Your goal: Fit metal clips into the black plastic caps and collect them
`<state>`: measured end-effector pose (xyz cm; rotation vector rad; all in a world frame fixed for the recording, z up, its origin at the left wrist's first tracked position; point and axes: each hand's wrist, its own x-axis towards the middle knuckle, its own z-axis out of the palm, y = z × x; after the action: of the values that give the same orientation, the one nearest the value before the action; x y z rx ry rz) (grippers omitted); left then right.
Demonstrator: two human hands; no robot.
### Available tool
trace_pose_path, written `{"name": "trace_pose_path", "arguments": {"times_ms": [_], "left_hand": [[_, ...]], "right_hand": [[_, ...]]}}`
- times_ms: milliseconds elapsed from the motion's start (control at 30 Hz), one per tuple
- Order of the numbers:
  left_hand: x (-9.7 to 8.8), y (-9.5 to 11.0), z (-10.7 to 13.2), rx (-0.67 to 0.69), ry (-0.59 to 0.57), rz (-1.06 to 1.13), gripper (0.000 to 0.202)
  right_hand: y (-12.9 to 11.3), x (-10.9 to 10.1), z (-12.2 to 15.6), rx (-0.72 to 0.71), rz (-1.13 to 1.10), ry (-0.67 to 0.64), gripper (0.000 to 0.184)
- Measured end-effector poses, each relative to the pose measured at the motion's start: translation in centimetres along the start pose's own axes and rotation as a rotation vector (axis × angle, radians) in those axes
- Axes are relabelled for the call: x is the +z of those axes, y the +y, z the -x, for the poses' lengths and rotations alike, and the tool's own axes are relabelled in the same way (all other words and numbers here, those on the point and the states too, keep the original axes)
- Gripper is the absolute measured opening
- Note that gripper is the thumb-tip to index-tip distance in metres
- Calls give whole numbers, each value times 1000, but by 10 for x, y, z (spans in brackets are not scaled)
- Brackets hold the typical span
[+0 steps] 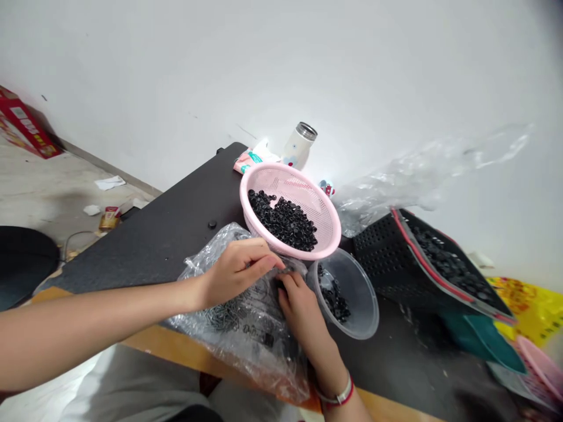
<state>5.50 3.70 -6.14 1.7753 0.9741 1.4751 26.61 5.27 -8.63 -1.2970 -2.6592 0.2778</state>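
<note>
My left hand (pixel 237 271) and my right hand (pixel 302 308) meet fingertip to fingertip over a crumpled clear plastic bag (pixel 246 328) that holds small dark metal parts. Both hands have their fingers pinched together on something tiny I cannot make out. Just behind them a pink mesh basket (pixel 323 202) holds a heap of small black rings. A clear plastic bowl (pixel 363 305) with some black rings sits right of my right hand. A bracelet is on my right wrist.
A black perforated crate (pixel 378 252) with a red-edged tray of black parts stands at right. A white bottle (pixel 298 143) and a tissue pack (pixel 253 158) stand behind the basket. Loose clear plastic (pixel 422 176) lies by the wall. The black tabletop (pixel 176 228) ends left.
</note>
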Motion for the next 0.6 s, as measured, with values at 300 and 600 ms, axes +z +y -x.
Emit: {"name": "trace_pose_path", "arguments": {"times_ms": [300, 600], "left_hand": [[0, -2, 2, -22, -56, -3, 29], [4, -11, 4, -32, -329, -164, 33]], "right_hand": [[-18, -59, 25, -147, 140, 479, 27], [140, -205, 6, 319, 569, 846, 42]]}}
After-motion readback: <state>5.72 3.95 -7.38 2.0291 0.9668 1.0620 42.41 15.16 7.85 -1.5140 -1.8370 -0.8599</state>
